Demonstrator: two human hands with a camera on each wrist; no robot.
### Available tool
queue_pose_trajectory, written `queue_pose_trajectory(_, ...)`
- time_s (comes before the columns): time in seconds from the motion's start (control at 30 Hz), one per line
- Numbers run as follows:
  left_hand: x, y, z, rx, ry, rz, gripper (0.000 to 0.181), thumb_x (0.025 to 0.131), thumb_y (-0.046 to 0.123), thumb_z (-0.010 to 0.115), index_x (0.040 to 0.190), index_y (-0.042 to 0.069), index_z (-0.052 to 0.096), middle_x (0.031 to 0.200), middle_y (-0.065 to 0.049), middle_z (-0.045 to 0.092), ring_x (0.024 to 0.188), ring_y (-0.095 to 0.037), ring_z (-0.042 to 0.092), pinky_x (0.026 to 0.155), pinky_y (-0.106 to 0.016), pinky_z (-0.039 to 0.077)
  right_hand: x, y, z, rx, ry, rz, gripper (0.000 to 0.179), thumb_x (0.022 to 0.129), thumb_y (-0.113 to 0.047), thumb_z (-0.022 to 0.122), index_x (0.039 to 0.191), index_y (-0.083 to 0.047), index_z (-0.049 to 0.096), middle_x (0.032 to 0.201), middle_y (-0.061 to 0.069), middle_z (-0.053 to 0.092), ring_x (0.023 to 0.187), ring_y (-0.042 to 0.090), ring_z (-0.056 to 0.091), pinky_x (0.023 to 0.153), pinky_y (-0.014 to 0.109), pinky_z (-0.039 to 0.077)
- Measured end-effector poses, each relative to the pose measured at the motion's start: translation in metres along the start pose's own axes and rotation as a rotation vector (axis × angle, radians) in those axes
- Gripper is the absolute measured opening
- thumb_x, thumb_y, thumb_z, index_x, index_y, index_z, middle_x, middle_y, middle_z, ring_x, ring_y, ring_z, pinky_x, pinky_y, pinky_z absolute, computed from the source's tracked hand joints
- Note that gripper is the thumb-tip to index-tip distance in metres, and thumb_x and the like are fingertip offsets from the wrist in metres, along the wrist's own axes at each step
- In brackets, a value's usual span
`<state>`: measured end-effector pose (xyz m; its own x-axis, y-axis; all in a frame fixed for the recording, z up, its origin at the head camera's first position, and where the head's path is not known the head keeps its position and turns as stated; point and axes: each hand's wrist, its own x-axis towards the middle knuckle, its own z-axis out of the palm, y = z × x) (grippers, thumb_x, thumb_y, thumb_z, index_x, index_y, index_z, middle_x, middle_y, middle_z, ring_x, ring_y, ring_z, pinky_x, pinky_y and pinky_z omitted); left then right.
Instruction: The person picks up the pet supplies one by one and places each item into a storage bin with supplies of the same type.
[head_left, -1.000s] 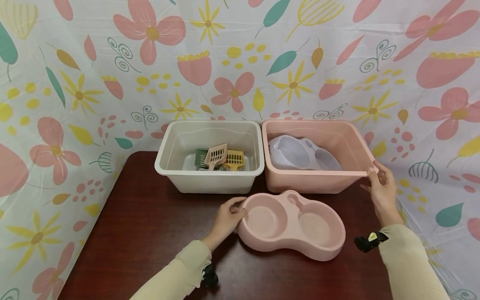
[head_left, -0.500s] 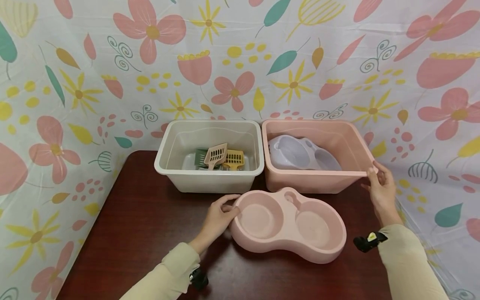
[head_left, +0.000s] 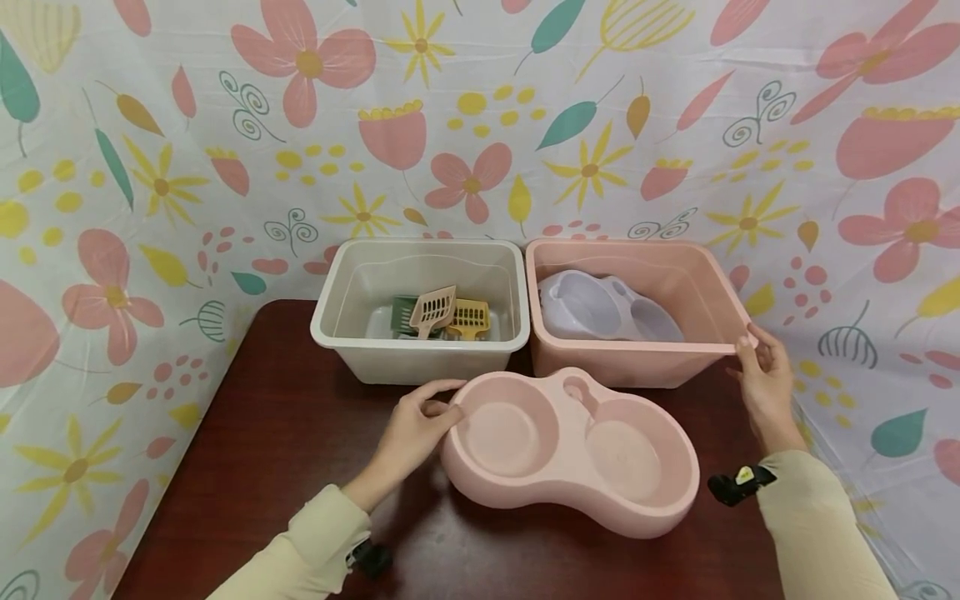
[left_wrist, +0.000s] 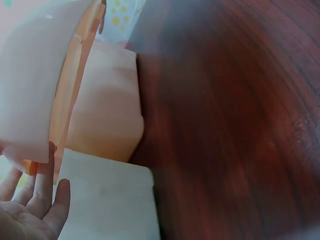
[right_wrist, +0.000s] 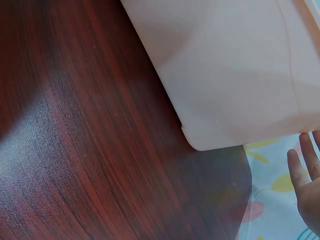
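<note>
My left hand [head_left: 412,429] grips the left rim of a pink double pet bowl [head_left: 570,454], thumb on the inside. In the left wrist view the bowl [left_wrist: 35,85] is raised off the table, with the fingers [left_wrist: 46,187] at its edge. At the right, my right hand [head_left: 767,387] holds the front right corner of the pink bin's rim, thumb on top. Inside that pink bin [head_left: 611,364] a lilac double pet bowl [head_left: 588,307] leans towards the left wall. The right wrist view shows the bin's outer wall [right_wrist: 225,75] beside the fingers [right_wrist: 298,172].
An off-white bin [head_left: 423,362] stands left of the pink one, close beside it. It holds a beige litter scoop [head_left: 433,308], a yellow scoop [head_left: 471,317] and a green scoop [head_left: 402,313]. Behind the dark red wooden table [head_left: 270,433] hangs a flowered cloth [head_left: 465,100].
My left hand has moved left and slightly up in the head view, and the pink bowl looks larger and its left end has come along. The right hand stays on the bin corner.
</note>
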<state>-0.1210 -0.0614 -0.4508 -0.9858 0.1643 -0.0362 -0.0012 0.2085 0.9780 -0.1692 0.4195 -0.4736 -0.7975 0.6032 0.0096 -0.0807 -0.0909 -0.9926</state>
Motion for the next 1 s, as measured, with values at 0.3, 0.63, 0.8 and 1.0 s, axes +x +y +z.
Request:
queue_pose_trajectory(0.3, 0.0, 0.027, -0.022, 0.006, 0.011, 0.064, 0.034, 0.09, 0.007, 0.071, 0.124, 0.012, 0.07, 0.098, -0.01, 0.072, 0.087, -0.018, 0.07, 0.069, -0.025, 0.052, 0.0, 0.001, 0.0, 0.011, 0.004, -0.013, 0.033, 0.097, -0.009, 0.062, 0.13, -0.016, 0.063, 0.11, -0.003, 0.058, 0.087, 0.003, 0.057, 0.063, 0.015, 0.05)
queue_pose_trajectory(0.63, 0.007, 0.051, -0.047, 0.012, 0.011, 0.117, 0.036, 0.091, 0.01, 0.07, 0.126, 0.015, 0.068, 0.1, -0.012, 0.073, 0.091, -0.02, 0.071, 0.07, -0.029, 0.055, 0.001, 0.0, 0.0, -0.001, 0.001, 0.005, 0.036, 0.098, -0.009, 0.061, 0.133, -0.016, 0.061, 0.115, -0.003, 0.057, 0.091, 0.004, 0.056, 0.065, 0.014, 0.051)
queue_pose_trajectory(0.8, 0.013, 0.061, -0.054, 0.042, 0.013, 0.13, 0.035, 0.092, 0.014, 0.07, 0.126, 0.017, 0.068, 0.097, -0.01, 0.074, 0.088, -0.019, 0.071, 0.07, -0.03, 0.055, 0.001, 0.0, 0.0, 0.004, 0.006, 0.007, 0.036, 0.098, -0.009, 0.061, 0.132, -0.016, 0.061, 0.116, -0.002, 0.057, 0.09, 0.004, 0.057, 0.064, 0.015, 0.051)
queue_pose_trajectory(1.0, 0.021, 0.072, -0.058, 0.066, 0.022, 0.144, 0.035, 0.093, 0.018, 0.069, 0.128, 0.017, 0.067, 0.094, -0.013, 0.073, 0.083, -0.02, 0.07, 0.068, -0.029, 0.055, 0.001, 0.001, 0.0, 0.025, 0.005, -0.003, 0.034, 0.097, -0.007, 0.062, 0.13, -0.015, 0.063, 0.111, -0.001, 0.058, 0.087, 0.004, 0.057, 0.063, 0.015, 0.051)
